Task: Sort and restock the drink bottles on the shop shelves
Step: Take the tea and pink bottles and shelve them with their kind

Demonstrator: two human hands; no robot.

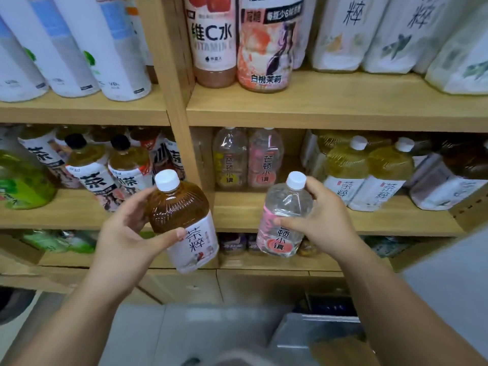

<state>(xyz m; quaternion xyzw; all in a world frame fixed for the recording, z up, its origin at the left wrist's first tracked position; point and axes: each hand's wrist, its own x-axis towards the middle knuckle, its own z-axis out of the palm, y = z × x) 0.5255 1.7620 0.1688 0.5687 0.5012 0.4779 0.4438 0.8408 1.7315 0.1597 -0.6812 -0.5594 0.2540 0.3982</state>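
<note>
Wooden shelving (330, 101) fills the head view, divided by an upright post (175, 107).

Left grip (124, 233): grasping a brown tea bottle (179, 207). The thumb lies across the front at the top edge of the white label and the fingers wrap behind. The bottle is in the air in front of the post, tilted with its white cap towards the upper left, clear of every shelf.

Right grip (327, 220): grasping a clear bottle (286, 204) with a pink label and white cap. The thumb presses the label and the fingers curl round the far side near the neck. This bottle is close to upright, in the air in front of the middle shelf board (383, 220).

Middle shelf, right bay: a yellow-labelled clear bottle (229, 159) and a pink-labelled clear bottle (265, 159) stand side by side at the back. To their right stand yellow tea bottles (346, 167) with white caps.

Middle shelf, left bay: dark-capped tea bottles (87, 165) stand beside a green bottle (21, 180).

Upper shelf: a vitamin C bottle (214, 40) touches a peach bottle (266, 48). Tall white bottles (79, 48) occupy the left bay.

Lower shelf contents are too shadowed to identify.
</note>
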